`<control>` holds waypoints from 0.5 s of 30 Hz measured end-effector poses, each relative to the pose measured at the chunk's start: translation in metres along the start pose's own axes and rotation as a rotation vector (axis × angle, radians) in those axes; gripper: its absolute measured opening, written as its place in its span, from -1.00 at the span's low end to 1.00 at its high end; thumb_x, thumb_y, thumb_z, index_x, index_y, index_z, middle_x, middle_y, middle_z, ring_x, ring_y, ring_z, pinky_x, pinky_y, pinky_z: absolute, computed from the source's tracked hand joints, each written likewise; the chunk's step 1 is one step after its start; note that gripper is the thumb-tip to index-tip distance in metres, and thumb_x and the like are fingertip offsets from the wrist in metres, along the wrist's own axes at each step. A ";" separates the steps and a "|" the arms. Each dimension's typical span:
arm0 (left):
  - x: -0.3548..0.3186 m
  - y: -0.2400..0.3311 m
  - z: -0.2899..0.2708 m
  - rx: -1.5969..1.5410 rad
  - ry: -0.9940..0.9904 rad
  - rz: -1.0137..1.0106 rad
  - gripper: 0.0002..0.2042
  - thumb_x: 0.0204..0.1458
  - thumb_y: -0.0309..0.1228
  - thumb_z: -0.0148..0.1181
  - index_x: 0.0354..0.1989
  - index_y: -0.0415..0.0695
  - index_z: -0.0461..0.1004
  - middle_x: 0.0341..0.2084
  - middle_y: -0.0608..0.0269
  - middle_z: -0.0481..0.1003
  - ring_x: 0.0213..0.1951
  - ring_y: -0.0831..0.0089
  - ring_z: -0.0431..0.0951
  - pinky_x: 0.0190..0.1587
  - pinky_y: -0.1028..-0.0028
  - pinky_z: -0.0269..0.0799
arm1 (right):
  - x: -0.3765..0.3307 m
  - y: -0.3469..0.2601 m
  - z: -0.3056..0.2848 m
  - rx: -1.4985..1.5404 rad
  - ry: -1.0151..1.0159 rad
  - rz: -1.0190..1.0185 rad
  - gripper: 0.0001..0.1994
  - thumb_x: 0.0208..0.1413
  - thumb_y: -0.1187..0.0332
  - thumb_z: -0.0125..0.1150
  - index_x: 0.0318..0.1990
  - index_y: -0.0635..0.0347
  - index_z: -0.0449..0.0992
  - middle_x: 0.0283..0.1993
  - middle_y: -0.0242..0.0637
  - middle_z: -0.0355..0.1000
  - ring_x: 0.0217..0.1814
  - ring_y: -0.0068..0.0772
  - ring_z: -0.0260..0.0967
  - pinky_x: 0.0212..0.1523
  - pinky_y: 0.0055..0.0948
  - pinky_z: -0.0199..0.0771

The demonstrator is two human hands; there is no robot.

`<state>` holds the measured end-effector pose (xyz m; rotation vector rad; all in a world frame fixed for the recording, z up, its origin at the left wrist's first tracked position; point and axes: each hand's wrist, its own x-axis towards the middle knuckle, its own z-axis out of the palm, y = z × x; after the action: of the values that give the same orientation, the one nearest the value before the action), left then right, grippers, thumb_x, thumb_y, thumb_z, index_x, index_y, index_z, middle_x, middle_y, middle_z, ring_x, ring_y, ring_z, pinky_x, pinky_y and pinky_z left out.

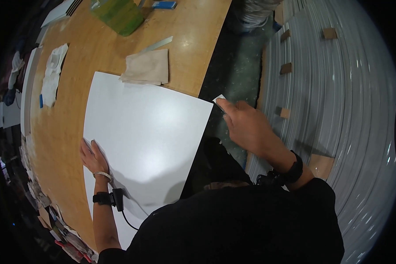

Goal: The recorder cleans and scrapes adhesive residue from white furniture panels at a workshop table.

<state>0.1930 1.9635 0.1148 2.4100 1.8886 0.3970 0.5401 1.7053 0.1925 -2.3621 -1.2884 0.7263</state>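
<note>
A large white panel point(149, 132) lies on the wooden table, its right side reaching to the table's edge. My left hand point(93, 157) rests flat at the panel's left edge with the fingers stretched out. To the right of the panel, my right hand point(249, 128) is closed on a small white flat piece point(218, 98), pinched at the fingertips beside the panel's far right corner. Whether the piece touches the corner is hard to tell. A folded beige cloth point(146, 67) overlaps the panel's far edge.
Beyond the cloth lie a metal strip point(159, 44), a green translucent container point(119, 16) and a blue object point(164, 5). White crumpled cloth point(54, 75) lies on the left of the wooden table point(57, 145). Plastic-wrapped stacked panels point(339, 105) stand on the right, past a dark floor gap point(237, 66).
</note>
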 end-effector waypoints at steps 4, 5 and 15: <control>0.000 0.006 -0.002 -0.034 -0.025 -0.013 -0.46 0.12 -0.07 -0.16 0.17 -0.20 0.13 0.14 -0.02 0.14 0.17 0.07 0.08 0.20 0.23 -0.08 | 0.000 -0.003 0.008 -0.119 -0.103 -0.014 -0.65 0.01 0.52 -0.07 0.02 0.20 0.32 -0.40 0.02 0.34 -0.45 -0.09 0.40 -0.41 -0.28 0.43; 0.000 0.007 -0.002 -0.024 -0.031 -0.021 -0.46 0.12 -0.07 -0.16 0.17 -0.20 0.13 0.14 -0.02 0.14 0.18 0.08 0.07 0.20 0.23 -0.09 | -0.002 -0.004 0.010 -0.124 -0.151 0.023 -0.64 0.00 0.54 -0.08 0.02 0.20 0.32 -0.40 0.03 0.34 -0.42 -0.07 0.41 -0.38 -0.26 0.44; 0.000 0.001 0.001 0.010 0.000 -0.005 -0.45 0.11 -0.06 -0.15 0.17 -0.19 0.15 0.13 -0.05 0.16 0.15 0.04 0.14 0.18 0.22 -0.02 | 0.013 -0.001 -0.012 0.384 -0.147 0.218 -0.47 -0.02 0.33 0.08 0.16 0.11 0.14 -0.29 0.01 0.39 -0.26 -0.04 0.39 -0.22 -0.22 0.34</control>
<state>0.1943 1.9636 0.1140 2.4115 1.9005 0.3889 0.5521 1.7166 0.1990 -2.1796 -0.8533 1.1218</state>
